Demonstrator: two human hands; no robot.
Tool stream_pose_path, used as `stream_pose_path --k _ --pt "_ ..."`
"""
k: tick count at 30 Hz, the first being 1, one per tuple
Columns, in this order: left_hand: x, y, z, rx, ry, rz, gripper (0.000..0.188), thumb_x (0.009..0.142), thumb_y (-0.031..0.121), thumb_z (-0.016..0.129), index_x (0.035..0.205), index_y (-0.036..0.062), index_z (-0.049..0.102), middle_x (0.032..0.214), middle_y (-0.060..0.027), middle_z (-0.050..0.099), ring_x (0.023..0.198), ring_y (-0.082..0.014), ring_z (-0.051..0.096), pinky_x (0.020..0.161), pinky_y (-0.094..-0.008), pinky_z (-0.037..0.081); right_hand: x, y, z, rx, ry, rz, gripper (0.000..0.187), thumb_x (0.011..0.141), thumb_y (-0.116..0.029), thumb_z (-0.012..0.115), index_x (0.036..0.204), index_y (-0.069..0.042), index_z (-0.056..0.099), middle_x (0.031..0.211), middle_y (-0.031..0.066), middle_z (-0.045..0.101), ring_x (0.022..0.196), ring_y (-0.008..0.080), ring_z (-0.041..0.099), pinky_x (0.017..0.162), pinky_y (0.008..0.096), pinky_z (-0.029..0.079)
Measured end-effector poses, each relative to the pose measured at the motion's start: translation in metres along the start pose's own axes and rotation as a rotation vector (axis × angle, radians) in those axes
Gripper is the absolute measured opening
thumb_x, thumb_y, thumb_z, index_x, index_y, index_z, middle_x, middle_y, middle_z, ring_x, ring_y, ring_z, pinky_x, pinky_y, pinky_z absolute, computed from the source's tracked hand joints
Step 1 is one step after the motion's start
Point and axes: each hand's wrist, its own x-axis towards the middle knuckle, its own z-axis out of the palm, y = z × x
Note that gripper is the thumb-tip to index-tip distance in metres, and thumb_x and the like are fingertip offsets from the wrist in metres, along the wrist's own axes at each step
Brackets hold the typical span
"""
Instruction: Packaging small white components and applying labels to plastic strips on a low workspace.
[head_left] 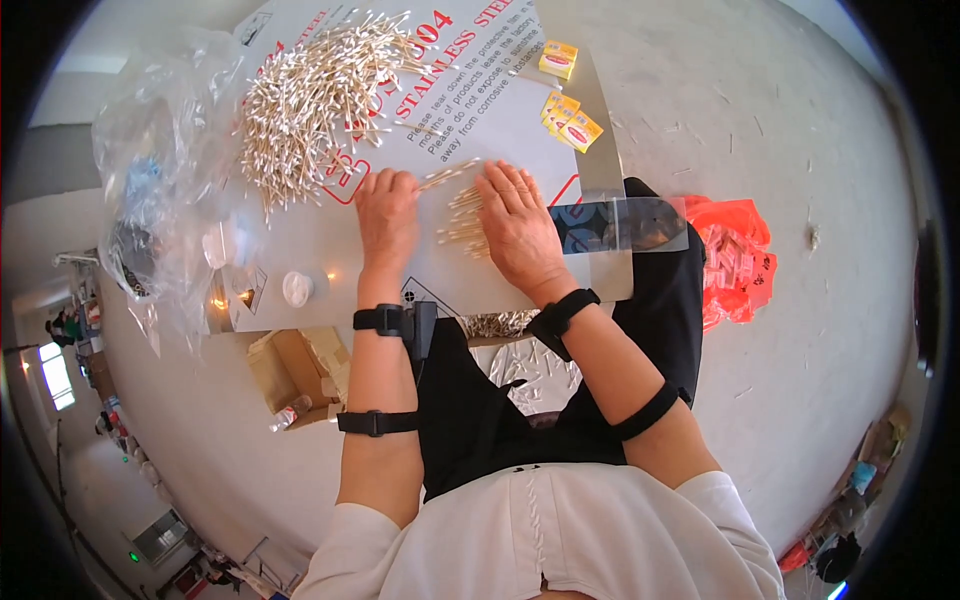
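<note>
A big heap of cotton swabs (320,100) covers the far left of the metal-topped table (465,90). My left hand (388,215) rests at the heap's near right, its fingers curled in; whatever they hold, if anything, is hidden. Between my hands lies a small group of cotton swabs (462,218), roughly side by side, and a few more swabs (442,178) lie just beyond. My right hand (520,225) lies flat with its fingers stretched out, touching the right ends of the group and covering part of it.
Small yellow boxes (572,122) sit at the far right; clear plastic film (655,222) overhangs the right edge. To the left are a clear plastic bag (165,130) and a small round white container (297,289). A red bag (735,260) and a cardboard box (290,375) stand lower.
</note>
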Motion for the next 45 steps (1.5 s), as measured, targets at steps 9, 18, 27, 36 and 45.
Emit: stream_pose_path --k 9,18,27,36,45 --pt "-0.001 0.059 0.012 -0.07 -0.038 0.06 0.059 0.083 0.028 0.067 0.131 0.0032 0.046 0.14 -0.0145 0.042 0.133 -0.0314 0.035 0.109 -0.0512 0.026 -0.007 0.008 -0.006 0.593 0.355 0.251 0.051 0.088 0.007 0.048 0.137 -0.003 0.042 0.145 0.0206 0.038 0.134 0.0373 0.039 0.109 0.0392 0.035" --pt "0.001 0.081 0.022 -0.011 -0.198 0.065 0.079 0.086 0.044 0.062 0.146 0.002 0.031 0.154 -0.0172 0.028 0.144 -0.0296 0.023 0.115 -0.0551 0.015 -0.005 0.015 -0.009 0.748 0.411 0.322 0.039 0.095 -0.004 0.047 0.134 0.001 0.044 0.143 0.0201 0.042 0.131 0.0333 0.044 0.108 0.038 0.036" --pt "-0.021 0.068 0.016 -0.196 -0.086 -0.023 0.068 0.095 0.042 0.049 0.148 0.0034 0.028 0.155 -0.0181 0.024 0.145 -0.0304 0.019 0.116 -0.0513 0.014 0.003 0.022 -0.01 0.859 0.441 0.368 0.038 0.101 -0.019 0.045 0.132 0.002 0.048 0.14 0.0206 0.046 0.133 0.031 0.042 0.11 0.0368 0.032" --pt "-0.014 0.067 0.03 -1.029 0.364 -0.437 0.064 0.103 0.043 0.034 0.146 -0.0037 0.028 0.152 -0.0194 0.029 0.141 -0.0276 0.029 0.116 -0.0411 0.022 0.029 0.03 -0.012 0.841 0.311 0.311 0.042 0.101 -0.025 0.046 0.132 0.003 0.048 0.141 0.0214 0.045 0.133 0.034 0.042 0.11 0.0367 0.032" --pt "-0.003 0.075 0.037 -1.216 0.336 -0.395 0.056 0.103 0.037 0.038 0.145 -0.001 0.033 0.148 -0.0174 0.036 0.137 -0.0277 0.035 0.113 -0.0387 0.027 0.025 0.021 -0.004 0.925 0.263 0.302 0.041 0.101 -0.025 0.047 0.13 0.004 0.05 0.139 0.021 0.048 0.129 0.0314 0.045 0.109 0.0363 0.034"
